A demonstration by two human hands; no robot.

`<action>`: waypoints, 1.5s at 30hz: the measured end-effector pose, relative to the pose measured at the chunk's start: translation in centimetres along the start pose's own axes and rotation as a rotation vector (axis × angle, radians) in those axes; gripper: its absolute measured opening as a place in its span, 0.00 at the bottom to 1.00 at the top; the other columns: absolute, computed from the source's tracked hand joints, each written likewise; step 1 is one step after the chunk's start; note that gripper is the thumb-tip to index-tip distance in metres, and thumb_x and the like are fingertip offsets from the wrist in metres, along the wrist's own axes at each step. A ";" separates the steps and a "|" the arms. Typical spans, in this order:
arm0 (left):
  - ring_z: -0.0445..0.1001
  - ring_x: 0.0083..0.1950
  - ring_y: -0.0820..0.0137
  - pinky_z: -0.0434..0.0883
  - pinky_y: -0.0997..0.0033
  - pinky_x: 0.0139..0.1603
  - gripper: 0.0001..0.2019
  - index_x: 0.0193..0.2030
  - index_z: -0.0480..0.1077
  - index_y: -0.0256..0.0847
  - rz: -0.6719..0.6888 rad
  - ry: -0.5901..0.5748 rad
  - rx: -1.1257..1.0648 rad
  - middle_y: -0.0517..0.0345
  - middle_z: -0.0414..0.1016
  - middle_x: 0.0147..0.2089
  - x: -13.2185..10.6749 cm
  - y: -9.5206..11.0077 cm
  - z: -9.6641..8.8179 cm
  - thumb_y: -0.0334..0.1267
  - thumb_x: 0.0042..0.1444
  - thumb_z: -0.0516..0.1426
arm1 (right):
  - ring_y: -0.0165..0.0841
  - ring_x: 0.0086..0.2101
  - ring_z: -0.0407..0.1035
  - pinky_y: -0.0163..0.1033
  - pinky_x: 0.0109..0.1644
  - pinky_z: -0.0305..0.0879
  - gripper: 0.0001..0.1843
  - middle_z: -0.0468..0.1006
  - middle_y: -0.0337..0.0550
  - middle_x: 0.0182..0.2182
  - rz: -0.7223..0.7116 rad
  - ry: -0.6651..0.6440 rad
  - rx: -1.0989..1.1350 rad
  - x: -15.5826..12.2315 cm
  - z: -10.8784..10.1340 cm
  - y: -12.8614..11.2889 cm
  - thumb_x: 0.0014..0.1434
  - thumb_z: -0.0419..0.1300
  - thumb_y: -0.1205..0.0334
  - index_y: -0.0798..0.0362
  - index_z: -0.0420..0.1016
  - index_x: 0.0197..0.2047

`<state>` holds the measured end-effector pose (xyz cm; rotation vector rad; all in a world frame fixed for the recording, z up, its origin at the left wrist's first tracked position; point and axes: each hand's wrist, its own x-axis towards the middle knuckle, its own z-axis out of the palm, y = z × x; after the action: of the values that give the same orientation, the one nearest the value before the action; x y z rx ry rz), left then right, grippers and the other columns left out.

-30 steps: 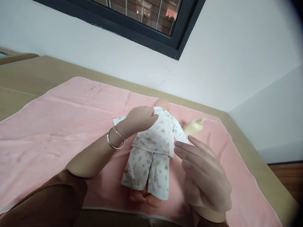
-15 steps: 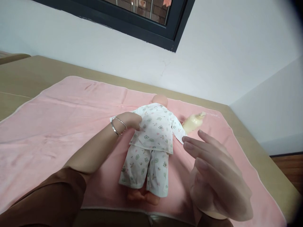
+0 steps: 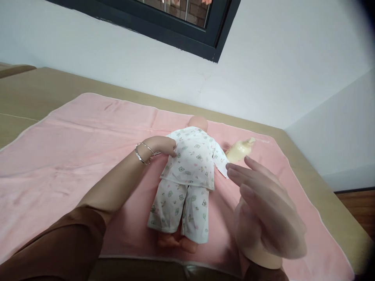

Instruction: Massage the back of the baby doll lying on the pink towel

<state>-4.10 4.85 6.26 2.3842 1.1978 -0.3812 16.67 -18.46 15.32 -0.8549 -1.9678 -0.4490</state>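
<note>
A baby doll [image 3: 190, 160] in a white printed top and trousers lies face down, head away from me. My left hand [image 3: 164, 146], with two silver bangles at the wrist, is closed on the doll's left side by the arm; some of its fingers are hidden. To the doll's right, my right hand [image 3: 266, 210] hovers with its fingers stretched out, holding nothing and slightly blurred. Just beyond those fingertips lies a pale yellow bottle [image 3: 240, 150] on its side, near the doll's right sleeve.
A pink blanket [image 3: 96, 136] is spread under the doll on a wooden table [image 3: 58, 84]. Behind the table rises a white wall [image 3: 164, 78] with a dark window frame [image 3: 202, 47].
My right hand has shifted slightly up and left, its fingers still stretched. My left hand stays at the doll's side with a small wrist shift. The doll and bottle have not visibly moved.
</note>
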 end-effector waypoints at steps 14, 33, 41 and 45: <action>0.73 0.34 0.61 0.60 0.66 0.29 0.12 0.29 0.68 0.40 -0.035 0.410 -0.046 0.47 0.77 0.36 -1.8 3.5 -0.7 0.40 0.60 0.48 | 0.57 0.71 0.35 0.66 0.70 0.46 0.37 0.43 0.57 0.73 0.579 -1.044 -0.145 -1.6 9.5 5.6 0.67 0.54 0.48 0.54 0.52 0.73; 0.71 0.33 0.66 0.61 0.68 0.31 0.13 0.30 0.67 0.39 0.062 0.456 -0.097 0.50 0.77 0.37 -1.6 2.9 -0.7 0.36 0.61 0.46 | 0.52 0.72 0.35 0.56 0.73 0.39 0.36 0.44 0.60 0.73 0.581 -0.807 -0.183 -3.6 15.6 6.3 0.68 0.47 0.54 0.67 0.48 0.72; 0.72 0.33 0.64 0.61 0.67 0.31 0.14 0.32 0.69 0.39 0.064 0.412 -0.082 0.49 0.78 0.39 -1.7 2.8 -0.6 0.37 0.62 0.45 | 0.45 0.72 0.36 0.55 0.74 0.38 0.37 0.43 0.58 0.73 0.685 -0.666 -0.106 -4.5 16.3 10.1 0.71 0.41 0.48 0.64 0.43 0.74; 0.72 0.33 0.64 0.62 0.66 0.31 0.14 0.30 0.66 0.40 0.074 0.425 -0.088 0.49 0.77 0.38 -1.5 2.8 -0.5 0.39 0.63 0.45 | 0.54 0.72 0.33 0.58 0.73 0.39 0.39 0.41 0.66 0.72 0.694 -0.712 -0.235 -4.5 16.5 7.3 0.70 0.43 0.50 0.71 0.44 0.72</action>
<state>-2.71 2.65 8.04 2.4963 1.2628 0.2114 13.53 -5.10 2.75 -1.9592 -2.0612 0.0614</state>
